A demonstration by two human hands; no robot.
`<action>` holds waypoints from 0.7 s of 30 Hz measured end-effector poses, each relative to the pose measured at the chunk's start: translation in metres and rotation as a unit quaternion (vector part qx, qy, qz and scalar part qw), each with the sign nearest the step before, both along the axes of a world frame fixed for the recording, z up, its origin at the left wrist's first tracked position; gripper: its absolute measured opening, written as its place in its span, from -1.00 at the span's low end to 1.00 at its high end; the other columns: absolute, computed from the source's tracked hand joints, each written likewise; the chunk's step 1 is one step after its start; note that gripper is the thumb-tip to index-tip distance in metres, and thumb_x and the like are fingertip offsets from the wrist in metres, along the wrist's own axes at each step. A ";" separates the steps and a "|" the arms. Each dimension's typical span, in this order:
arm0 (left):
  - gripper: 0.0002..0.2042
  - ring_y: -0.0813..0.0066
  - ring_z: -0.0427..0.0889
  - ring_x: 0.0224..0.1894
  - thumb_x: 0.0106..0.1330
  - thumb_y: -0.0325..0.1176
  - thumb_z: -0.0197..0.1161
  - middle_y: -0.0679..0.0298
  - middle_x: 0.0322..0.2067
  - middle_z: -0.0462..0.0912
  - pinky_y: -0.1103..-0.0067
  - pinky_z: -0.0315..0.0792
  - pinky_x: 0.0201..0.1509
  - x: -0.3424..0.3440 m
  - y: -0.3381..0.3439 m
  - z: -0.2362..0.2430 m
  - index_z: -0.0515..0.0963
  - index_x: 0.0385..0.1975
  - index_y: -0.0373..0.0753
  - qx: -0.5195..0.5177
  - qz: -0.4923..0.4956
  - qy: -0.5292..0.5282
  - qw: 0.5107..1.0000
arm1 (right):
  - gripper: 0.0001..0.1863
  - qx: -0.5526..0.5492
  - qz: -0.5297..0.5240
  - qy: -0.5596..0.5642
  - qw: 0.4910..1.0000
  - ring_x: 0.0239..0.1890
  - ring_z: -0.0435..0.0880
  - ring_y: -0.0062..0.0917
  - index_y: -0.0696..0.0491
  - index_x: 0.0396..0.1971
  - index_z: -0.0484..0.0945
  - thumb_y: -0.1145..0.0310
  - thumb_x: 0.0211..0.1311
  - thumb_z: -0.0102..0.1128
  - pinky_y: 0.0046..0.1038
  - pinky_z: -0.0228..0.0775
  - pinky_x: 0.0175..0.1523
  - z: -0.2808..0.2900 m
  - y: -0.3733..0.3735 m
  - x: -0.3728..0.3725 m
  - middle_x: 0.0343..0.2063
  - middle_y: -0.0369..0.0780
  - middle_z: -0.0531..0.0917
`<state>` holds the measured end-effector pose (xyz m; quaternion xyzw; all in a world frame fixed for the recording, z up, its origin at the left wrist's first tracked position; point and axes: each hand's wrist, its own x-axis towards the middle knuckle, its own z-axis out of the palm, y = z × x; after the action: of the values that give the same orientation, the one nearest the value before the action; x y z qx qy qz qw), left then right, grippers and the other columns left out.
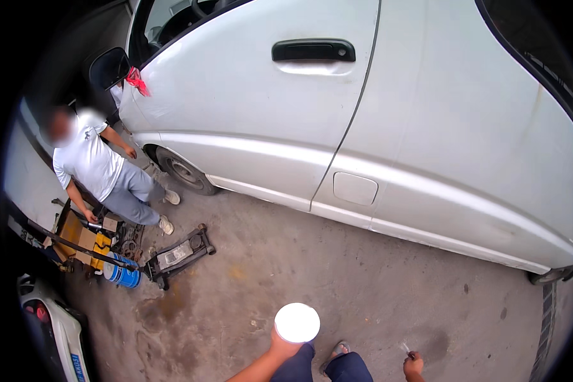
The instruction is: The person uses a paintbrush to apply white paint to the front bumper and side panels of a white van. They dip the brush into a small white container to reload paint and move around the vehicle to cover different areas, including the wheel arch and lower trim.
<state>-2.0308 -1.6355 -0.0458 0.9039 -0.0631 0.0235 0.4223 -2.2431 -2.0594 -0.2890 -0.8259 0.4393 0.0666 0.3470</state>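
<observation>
**While the left hand [281, 347] grips a white tub [297, 323], loosened fingers could drop it**

It is above the concrete floor [375, 280], apart from the van [248, 108]. The right hand [414, 367] holds a slim object [406, 347], unidentifiable.

A bright white object with a round, upturned face [297, 323] is held in the left hand [282, 344]; a slim, pale-tipped object [406, 348], too small to be identified, is gripped in the right hand [413, 365].

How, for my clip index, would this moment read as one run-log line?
left hand: holding white round object; right hand: holding thin object, unclear; van: door shut; jack: on floor; person: near wheel
</observation>
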 end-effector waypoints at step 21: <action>-0.34 0.17 0.54 -0.05 -0.19 -0.36 0.48 0.04 -0.13 0.54 0.39 0.42 0.00 -0.282 0.135 0.154 0.34 -0.01 -0.32 -0.189 0.127 -0.052 0.972 | -0.75 -0.108 0.039 -0.165 0.980 -0.65 0.46 -0.56 0.21 -0.20 0.44 0.56 0.08 -0.06 -0.52 0.27 -0.60 0.055 -0.098 -0.178 -0.61 -0.23 0.50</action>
<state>-2.3129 -1.5010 0.1081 0.8058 0.0361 0.1351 0.5754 -2.4213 -2.1572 -0.2338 -0.8745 0.3486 -0.1047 0.3205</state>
